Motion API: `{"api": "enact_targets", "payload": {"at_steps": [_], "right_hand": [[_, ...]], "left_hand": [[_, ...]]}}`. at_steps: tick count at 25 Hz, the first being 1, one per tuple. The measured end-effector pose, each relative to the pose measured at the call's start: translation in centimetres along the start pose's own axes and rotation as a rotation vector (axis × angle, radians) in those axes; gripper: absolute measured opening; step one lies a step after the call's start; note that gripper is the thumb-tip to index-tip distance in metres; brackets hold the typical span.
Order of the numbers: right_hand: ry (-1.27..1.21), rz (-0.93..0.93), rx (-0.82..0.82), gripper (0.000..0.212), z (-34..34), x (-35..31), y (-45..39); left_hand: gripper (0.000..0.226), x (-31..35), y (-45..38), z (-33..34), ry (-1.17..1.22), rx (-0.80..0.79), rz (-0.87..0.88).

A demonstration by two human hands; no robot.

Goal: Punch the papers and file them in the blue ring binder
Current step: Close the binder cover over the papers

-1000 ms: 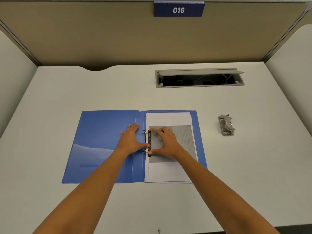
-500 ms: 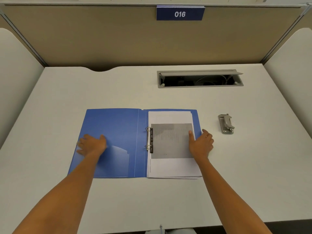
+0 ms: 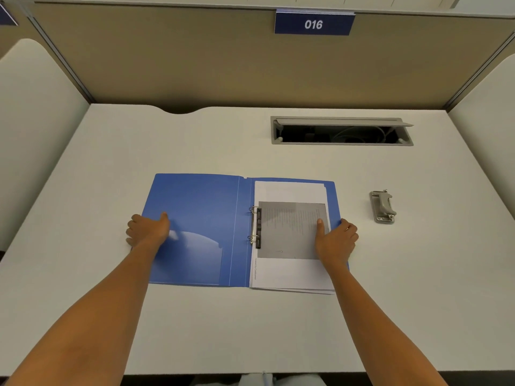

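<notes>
The blue ring binder (image 3: 200, 207) lies open on the white desk. A stack of papers (image 3: 289, 190) sits on its right half, threaded on the two metal rings (image 3: 253, 224); the top sheet has a grey printed area. My left hand (image 3: 147, 229) grips the outer edge of the left cover, thumb on top and fingers curled at the edge. My right hand (image 3: 335, 238) holds the binder's right edge, with the thumb lying on the papers and the fingers curled over the edge.
A grey hole punch (image 3: 382, 207) stands on the desk right of the binder. An open cable slot (image 3: 341, 132) is set into the desk at the back. Partition walls close in the back and both sides.
Both hands left the ring mechanism and moved outward. The left went to the left cover edge, the right to the right edge of the papers.
</notes>
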State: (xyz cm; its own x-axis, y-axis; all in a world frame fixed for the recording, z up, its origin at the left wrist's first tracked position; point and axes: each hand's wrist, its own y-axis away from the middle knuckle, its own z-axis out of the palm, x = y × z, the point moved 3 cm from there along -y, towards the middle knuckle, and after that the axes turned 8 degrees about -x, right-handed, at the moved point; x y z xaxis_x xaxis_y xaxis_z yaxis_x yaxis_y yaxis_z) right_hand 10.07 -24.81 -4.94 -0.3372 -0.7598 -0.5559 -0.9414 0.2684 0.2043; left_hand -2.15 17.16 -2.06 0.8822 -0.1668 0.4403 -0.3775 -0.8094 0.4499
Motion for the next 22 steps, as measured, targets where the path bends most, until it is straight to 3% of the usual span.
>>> {"api": "enact_targets", "payload": {"at_steps": [6,13,19,22], "right_hand": [[0.058,0.024,-0.043,0.069,0.4,-0.5,-0.1],[0.119,0.055,-0.064,0.074,0.6,-1.0,-0.1],[0.103,0.082,-0.096,0.078,0.6,-1.3,-0.5],[0.090,0.081,-0.097,0.077,0.6,-1.0,-0.5]], "left_hand": [[0.061,0.9,1.0,-1.4,0.194,0.138,-0.071],[0.054,3.5,3.3,-2.7,0.149,0.189,-0.070],[0.054,7.4,5.2,-6.0,0.071,0.211,0.108],[0.039,9.7,6.4,-8.0,0.066,0.187,0.211]]}}
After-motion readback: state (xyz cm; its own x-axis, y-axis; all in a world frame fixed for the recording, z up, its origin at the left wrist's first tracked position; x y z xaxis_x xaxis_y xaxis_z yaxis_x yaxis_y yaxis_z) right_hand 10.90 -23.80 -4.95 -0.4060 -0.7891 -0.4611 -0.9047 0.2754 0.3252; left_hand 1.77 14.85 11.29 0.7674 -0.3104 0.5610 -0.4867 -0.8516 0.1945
